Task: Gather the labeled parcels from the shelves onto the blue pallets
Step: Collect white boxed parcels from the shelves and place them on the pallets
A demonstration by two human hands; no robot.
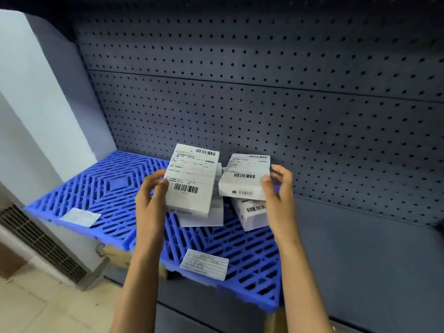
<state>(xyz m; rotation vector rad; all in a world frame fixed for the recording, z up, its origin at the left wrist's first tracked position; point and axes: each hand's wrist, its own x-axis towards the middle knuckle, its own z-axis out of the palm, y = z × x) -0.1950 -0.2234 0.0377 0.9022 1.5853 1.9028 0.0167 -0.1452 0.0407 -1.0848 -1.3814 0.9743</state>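
Observation:
Two blue slatted pallets (101, 188) lie side by side on a grey shelf. My left hand (151, 198) grips a white labeled parcel (192, 179) by its left edge, tilted up above the pallets. My right hand (278, 188) holds a second white labeled parcel (245, 175) by its right edge. Under them, two more white parcels rest on the right pallet: one (254, 213) with a barcode facing me, and another parcel (204, 218) mostly hidden.
A grey pegboard wall (264, 92) backs the shelf. Paper labels are stuck on the left pallet (80, 217) and on the right pallet (204, 264). The bare grey shelf (372, 260) extends right. A white wall and a floor vent (40, 243) stand at left.

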